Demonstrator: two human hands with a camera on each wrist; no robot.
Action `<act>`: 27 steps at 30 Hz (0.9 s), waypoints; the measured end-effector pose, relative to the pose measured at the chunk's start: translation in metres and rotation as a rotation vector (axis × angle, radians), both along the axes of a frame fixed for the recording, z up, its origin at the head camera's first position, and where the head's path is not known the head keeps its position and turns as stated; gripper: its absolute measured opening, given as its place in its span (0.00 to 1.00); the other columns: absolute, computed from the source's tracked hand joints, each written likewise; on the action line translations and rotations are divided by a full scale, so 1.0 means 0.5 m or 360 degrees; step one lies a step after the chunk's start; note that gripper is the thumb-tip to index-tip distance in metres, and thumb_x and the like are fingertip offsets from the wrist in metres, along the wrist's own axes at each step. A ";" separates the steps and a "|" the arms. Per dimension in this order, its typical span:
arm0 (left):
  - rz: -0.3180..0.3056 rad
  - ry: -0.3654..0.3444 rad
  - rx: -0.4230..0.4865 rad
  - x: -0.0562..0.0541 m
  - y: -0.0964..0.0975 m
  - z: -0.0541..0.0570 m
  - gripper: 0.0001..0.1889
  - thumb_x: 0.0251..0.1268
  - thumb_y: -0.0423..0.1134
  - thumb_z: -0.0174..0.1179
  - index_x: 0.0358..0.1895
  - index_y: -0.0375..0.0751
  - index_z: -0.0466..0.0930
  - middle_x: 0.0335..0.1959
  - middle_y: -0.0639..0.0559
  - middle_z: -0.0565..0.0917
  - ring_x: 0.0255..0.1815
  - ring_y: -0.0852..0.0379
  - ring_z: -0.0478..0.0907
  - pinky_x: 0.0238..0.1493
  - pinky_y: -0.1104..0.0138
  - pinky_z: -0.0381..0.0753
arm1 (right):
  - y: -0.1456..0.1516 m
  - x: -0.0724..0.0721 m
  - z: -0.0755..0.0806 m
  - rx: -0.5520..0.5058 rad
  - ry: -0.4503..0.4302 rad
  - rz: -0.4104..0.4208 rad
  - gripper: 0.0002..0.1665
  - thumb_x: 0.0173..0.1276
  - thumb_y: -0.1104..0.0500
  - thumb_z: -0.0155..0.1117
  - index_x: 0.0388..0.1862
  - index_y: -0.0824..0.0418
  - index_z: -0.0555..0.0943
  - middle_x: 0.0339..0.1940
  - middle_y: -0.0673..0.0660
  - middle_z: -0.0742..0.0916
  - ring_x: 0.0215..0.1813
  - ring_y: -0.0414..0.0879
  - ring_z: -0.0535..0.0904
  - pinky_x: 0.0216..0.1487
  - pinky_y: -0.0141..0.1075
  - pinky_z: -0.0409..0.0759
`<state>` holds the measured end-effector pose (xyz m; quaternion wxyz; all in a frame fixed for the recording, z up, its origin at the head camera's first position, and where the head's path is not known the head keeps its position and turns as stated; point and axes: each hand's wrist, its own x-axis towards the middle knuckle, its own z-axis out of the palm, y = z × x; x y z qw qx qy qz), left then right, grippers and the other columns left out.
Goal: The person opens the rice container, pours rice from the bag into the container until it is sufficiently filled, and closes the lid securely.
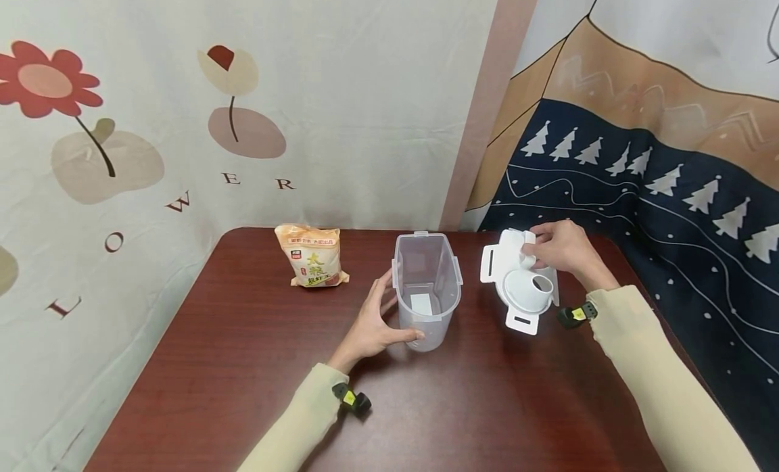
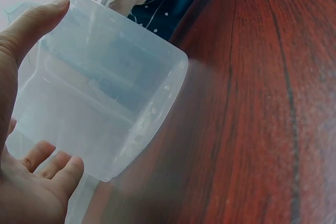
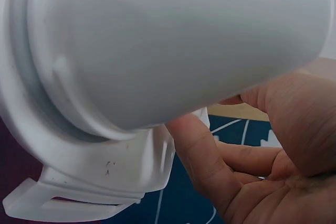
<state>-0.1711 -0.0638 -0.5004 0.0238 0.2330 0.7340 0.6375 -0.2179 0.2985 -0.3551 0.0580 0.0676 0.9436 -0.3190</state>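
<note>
A clear plastic container, tall and without its top covered, stands upright at the middle of the table. My left hand holds it from the left, with the thumb across the near wall and the fingers along the left side. In the left wrist view, the thumb lies on the see-through wall. To the right, my right hand grips a white plastic lid by its raised middle part. That lid has a round spout and slotted side clips; the spout fills much of the right wrist view.
A yellow and white food packet stands at the back left of the dark red wooden table. Behind the table hang a light flower-print curtain and a dark blue tree-print cloth.
</note>
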 end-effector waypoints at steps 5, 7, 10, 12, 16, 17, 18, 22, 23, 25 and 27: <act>-0.0010 0.0008 0.0002 -0.001 0.001 -0.002 0.65 0.41 0.34 0.85 0.82 0.63 0.50 0.76 0.36 0.61 0.77 0.40 0.62 0.77 0.49 0.68 | 0.010 0.003 -0.019 0.0008 -0.0025 -0.0011 0.36 0.71 0.53 0.65 0.71 0.74 0.71 0.55 0.73 0.83 0.32 0.44 0.90 0.46 0.39 0.89; -0.0013 0.0014 0.0005 -0.001 0.000 -0.004 0.64 0.42 0.34 0.84 0.82 0.62 0.50 0.76 0.36 0.61 0.77 0.39 0.62 0.77 0.48 0.68 | 0.012 0.004 -0.026 0.0009 -0.0036 -0.0015 0.36 0.71 0.53 0.65 0.71 0.74 0.71 0.54 0.72 0.83 0.32 0.43 0.90 0.47 0.40 0.89; -0.0016 0.0018 0.0010 -0.001 0.000 -0.003 0.65 0.42 0.33 0.84 0.82 0.62 0.50 0.76 0.35 0.61 0.77 0.37 0.61 0.77 0.49 0.68 | 0.017 0.004 -0.039 0.0010 -0.0049 -0.0002 0.36 0.72 0.53 0.64 0.71 0.73 0.70 0.53 0.72 0.82 0.32 0.43 0.89 0.48 0.40 0.89; -0.0018 0.0017 0.0014 -0.001 0.001 -0.003 0.65 0.41 0.33 0.84 0.82 0.62 0.50 0.75 0.35 0.61 0.77 0.36 0.61 0.77 0.49 0.68 | 0.019 0.004 -0.048 0.0008 -0.0052 0.0010 0.36 0.72 0.53 0.64 0.71 0.73 0.71 0.52 0.71 0.82 0.32 0.42 0.89 0.47 0.40 0.89; -0.0020 0.0015 0.0016 0.000 0.000 -0.002 0.65 0.41 0.33 0.84 0.82 0.63 0.49 0.76 0.34 0.60 0.77 0.34 0.61 0.77 0.49 0.68 | 0.023 0.004 -0.068 0.0013 -0.0051 0.0032 0.35 0.71 0.54 0.65 0.70 0.74 0.71 0.50 0.70 0.82 0.31 0.41 0.88 0.44 0.37 0.89; -0.0020 0.0015 0.0016 0.000 0.000 -0.003 0.65 0.41 0.33 0.84 0.82 0.62 0.49 0.76 0.34 0.60 0.77 0.33 0.61 0.77 0.49 0.68 | 0.024 0.004 -0.073 0.0016 -0.0051 0.0035 0.35 0.71 0.54 0.65 0.70 0.74 0.71 0.49 0.70 0.83 0.30 0.41 0.88 0.43 0.36 0.89; -0.0022 0.0018 0.0017 0.000 0.000 -0.003 0.65 0.41 0.33 0.84 0.82 0.62 0.49 0.76 0.34 0.60 0.77 0.33 0.61 0.77 0.49 0.68 | 0.024 0.003 -0.079 0.0020 -0.0049 0.0037 0.35 0.71 0.54 0.65 0.69 0.74 0.72 0.48 0.69 0.83 0.30 0.41 0.88 0.42 0.36 0.89; -0.0023 0.0017 0.0019 -0.001 0.000 -0.005 0.65 0.42 0.33 0.84 0.82 0.62 0.49 0.75 0.34 0.60 0.77 0.33 0.61 0.76 0.49 0.68 | 0.028 0.004 -0.101 0.0033 -0.0058 0.0041 0.35 0.70 0.55 0.66 0.69 0.75 0.72 0.45 0.68 0.83 0.29 0.41 0.86 0.38 0.33 0.87; -0.0020 0.0018 0.0014 -0.001 0.000 -0.005 0.65 0.41 0.33 0.84 0.82 0.62 0.49 0.75 0.34 0.61 0.77 0.34 0.61 0.76 0.49 0.68 | 0.028 0.005 -0.105 0.0037 -0.0055 0.0046 0.35 0.70 0.55 0.66 0.68 0.76 0.72 0.44 0.68 0.83 0.29 0.42 0.86 0.37 0.33 0.86; -0.0017 0.0017 0.0008 -0.001 -0.001 -0.006 0.66 0.41 0.33 0.85 0.82 0.63 0.49 0.75 0.34 0.61 0.77 0.34 0.61 0.77 0.50 0.68 | 0.029 0.005 -0.113 0.0045 -0.0052 0.0060 0.35 0.69 0.55 0.67 0.68 0.77 0.72 0.43 0.67 0.84 0.29 0.42 0.86 0.36 0.33 0.85; -0.0014 0.0011 0.0001 -0.001 -0.001 -0.006 0.66 0.40 0.33 0.85 0.82 0.64 0.49 0.74 0.34 0.61 0.78 0.35 0.61 0.77 0.51 0.68 | 0.031 0.005 -0.120 0.0060 -0.0047 0.0071 0.35 0.69 0.56 0.67 0.67 0.77 0.73 0.42 0.67 0.85 0.28 0.42 0.86 0.34 0.33 0.83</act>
